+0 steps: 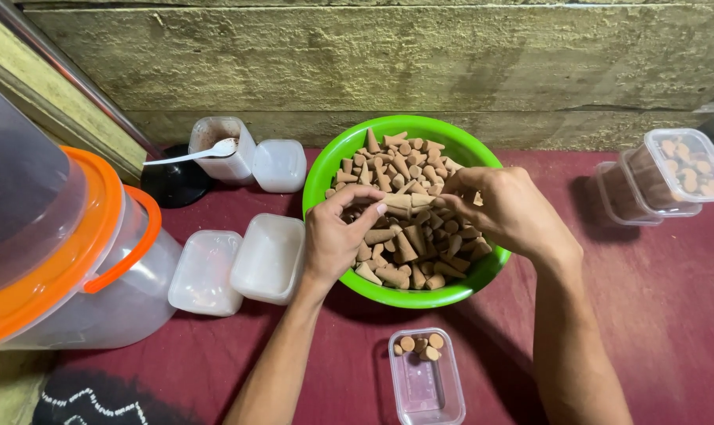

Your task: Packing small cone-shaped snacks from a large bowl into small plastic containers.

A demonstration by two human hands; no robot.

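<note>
Hands meet over a green bowl heaped with tan cones on the dark red tabletop: the left hand and the right hand each pinch an end of one stacked row of cones just above the heap. Near the front edge, between the forearms, an open clear box holds a few cones at its far end. Lidded boxes and an orange-lidded bucket sit to the left, two filled boxes well apart to the right.

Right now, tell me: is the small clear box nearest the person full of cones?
No. The small clear box holds only a few cones at its far end; the rest is bare.
</note>
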